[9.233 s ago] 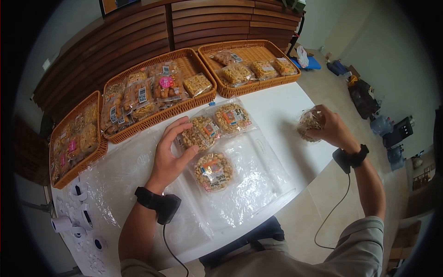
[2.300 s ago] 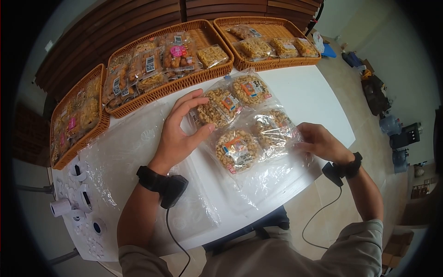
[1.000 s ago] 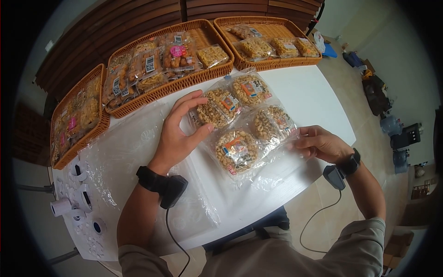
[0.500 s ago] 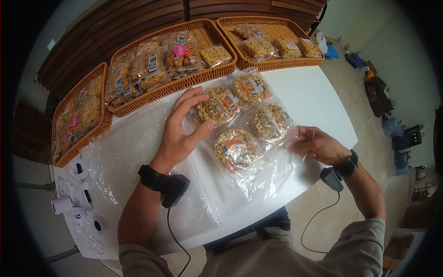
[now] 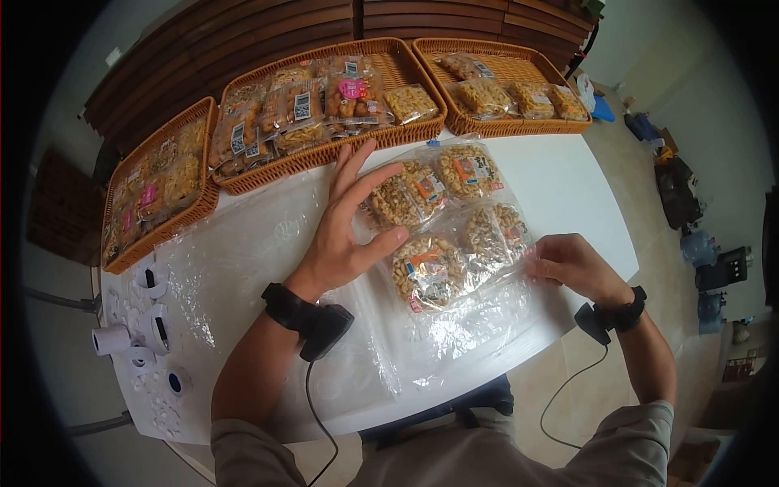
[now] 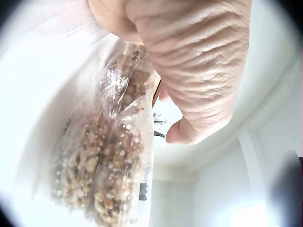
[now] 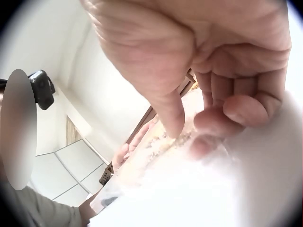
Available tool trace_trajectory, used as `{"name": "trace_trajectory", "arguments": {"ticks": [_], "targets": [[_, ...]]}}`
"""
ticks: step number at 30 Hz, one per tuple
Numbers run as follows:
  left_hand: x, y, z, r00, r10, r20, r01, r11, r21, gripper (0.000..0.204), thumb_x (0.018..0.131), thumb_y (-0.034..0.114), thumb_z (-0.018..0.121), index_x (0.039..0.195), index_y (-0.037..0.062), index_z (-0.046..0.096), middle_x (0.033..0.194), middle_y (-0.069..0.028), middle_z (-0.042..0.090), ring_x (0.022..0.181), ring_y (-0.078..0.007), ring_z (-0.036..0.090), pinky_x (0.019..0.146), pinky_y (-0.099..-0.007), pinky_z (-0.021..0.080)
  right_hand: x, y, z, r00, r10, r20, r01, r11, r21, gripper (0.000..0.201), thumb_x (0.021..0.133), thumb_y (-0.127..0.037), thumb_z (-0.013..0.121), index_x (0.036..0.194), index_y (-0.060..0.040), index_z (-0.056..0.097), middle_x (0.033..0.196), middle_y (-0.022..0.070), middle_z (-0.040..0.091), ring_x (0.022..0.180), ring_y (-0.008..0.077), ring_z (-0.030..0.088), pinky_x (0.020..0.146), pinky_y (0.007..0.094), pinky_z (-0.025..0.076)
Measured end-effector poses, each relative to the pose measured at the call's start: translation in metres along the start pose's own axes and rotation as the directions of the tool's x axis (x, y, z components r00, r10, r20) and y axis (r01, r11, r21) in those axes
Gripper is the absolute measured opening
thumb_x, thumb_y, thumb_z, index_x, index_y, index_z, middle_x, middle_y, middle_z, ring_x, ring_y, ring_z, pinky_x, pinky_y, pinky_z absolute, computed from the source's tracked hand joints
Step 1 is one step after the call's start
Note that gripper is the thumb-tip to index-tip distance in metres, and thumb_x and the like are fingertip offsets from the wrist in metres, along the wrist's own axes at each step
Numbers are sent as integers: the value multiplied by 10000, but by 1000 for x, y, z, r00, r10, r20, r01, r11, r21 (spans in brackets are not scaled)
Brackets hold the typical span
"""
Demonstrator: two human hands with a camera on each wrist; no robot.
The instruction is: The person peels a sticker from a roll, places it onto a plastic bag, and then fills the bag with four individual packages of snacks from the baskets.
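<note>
Several round, wrapped nut cakes (image 5: 424, 274) sit grouped in a large clear plastic bag (image 5: 442, 341) on the white table. My left hand (image 5: 345, 239) lies along the bag's left side, thumb and fingers spread, the thumb by the near left cake. In the left wrist view the speckled cakes (image 6: 111, 156) show through creased film beside the palm. At the bag's right edge, my right hand (image 5: 574, 266) has curled fingers on the film, close beside the right-hand cake (image 5: 493, 231). From the right wrist, the curled fingers (image 7: 246, 112) show near the thumb over blurred film.
Wicker trays (image 5: 329, 158) of packaged snacks line the back of the table, with another tray (image 5: 199, 203) at the left. A flat sheet of clear plastic (image 5: 268, 268) covers the left side. White tape rolls (image 5: 110, 340) and scraps sit at the left edge.
The cake my right hand held apart on the right now lies with the others in the bag. My left fingers have straightened and spread since half a second ago. The head view has shifted slightly.
</note>
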State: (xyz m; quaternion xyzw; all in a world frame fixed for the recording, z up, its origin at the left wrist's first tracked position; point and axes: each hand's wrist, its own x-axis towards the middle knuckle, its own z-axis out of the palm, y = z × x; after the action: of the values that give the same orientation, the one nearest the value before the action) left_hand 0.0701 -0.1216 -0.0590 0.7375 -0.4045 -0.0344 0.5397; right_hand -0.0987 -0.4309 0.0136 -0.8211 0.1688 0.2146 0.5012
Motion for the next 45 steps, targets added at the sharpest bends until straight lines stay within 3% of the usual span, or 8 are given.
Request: {"name": "trace_trajectory", "arguments": {"ticks": [5, 13, 16, 22, 26, 31, 35, 45], "targets": [[-1, 3, -1, 999, 15, 47, -15, 1000, -14, 737, 787, 364, 752, 1444, 124, 518, 1649, -186, 161, 1531, -411, -19, 1202, -589, 57, 2, 10, 10, 991, -128, 49, 118, 977, 179, 175, 989, -110, 629, 1064, 38, 683, 846, 30, 690, 788, 81, 603, 785, 252, 505], [0, 0, 2, 997, 43, 61, -44, 999, 17, 817, 790, 421, 734, 1496, 119, 454, 1662, -194, 70, 1530, -408, -57, 1198, -600, 43, -8, -4, 24, 960, -220, 175, 244, 962, -125, 160, 949, -88, 656, 940, 62, 710, 738, 65, 663, 721, 104, 590, 722, 285, 503], [1, 2, 2, 999, 6, 38, -4, 998, -60, 838, 816, 425, 710, 1525, 103, 400, 1663, -198, 41, 1537, -381, -37, 1211, -561, 55, -17, -23, 19, 963, -92, 255, 202, 871, -447, 245, 954, -86, 670, 1145, 68, 677, 801, 51, 690, 747, 77, 590, 740, 264, 512], [0, 8, 2, 988, -138, -66, 124, 975, -183, 705, 985, 385, 517, 1581, 111, 259, 1667, -174, 16, 1543, -328, -3, 1226, -479, 86, -8, -8, -2, 971, -179, -156, 207, 961, 186, 500, 1015, -299, 593, 1331, 87, 552, 1185, 157, 687, 1063, 210, 669, 942, 342, 530], [1, 10, 2, 985, -153, -78, 134, 969, -209, 663, 1051, 411, 352, 1594, 78, 165, 1670, -158, -6, 1545, -296, -6, 1231, -456, 80, 16, -8, 4, 945, -216, -246, 313, 817, 484, 661, 1049, -422, 471, 1482, 64, 359, 1476, 186, 473, 1369, 266, 466, 1123, 417, 399], [1, 15, 9, 973, -222, -64, 183, 910, -373, 713, 1066, 454, 269, 1594, 48, 12, 1673, -131, -67, 1543, -261, -43, 1237, -422, 30, 37, -8, 37, 955, -245, -167, 297, 787, 541, 905, 1014, -579, 420, 1572, 29, 47, 1659, 175, 98, 1542, 259, 81, 1240, 421, 113], [0, 14, 15, 965, -255, -66, 201, 877, -436, 740, 1065, 483, 253, 1590, 73, -68, 1673, -117, -87, 1538, -249, -77, 1237, -426, 23, 46, -13, 59, 930, -284, -235, 367, 776, 513, 878, 1027, -553, 393, 1576, 8, -1, 1671, 145, 14, 1544, 259, 23, 1244, 366, 72], [-2, 18, 20, 967, -252, -48, 206, 872, -443, 762, 1064, 499, 248, 1579, 78, -125, 1660, -130, -157, 1526, -258, -150, 1234, -431, -14, 36, -37, 67, 982, -131, -138, 186, 801, 569, 826, 1031, -558, 382, 1606, -74, 40, 1614, 104, 236, 1328, 181, 395, 977, 280, 410]]}}
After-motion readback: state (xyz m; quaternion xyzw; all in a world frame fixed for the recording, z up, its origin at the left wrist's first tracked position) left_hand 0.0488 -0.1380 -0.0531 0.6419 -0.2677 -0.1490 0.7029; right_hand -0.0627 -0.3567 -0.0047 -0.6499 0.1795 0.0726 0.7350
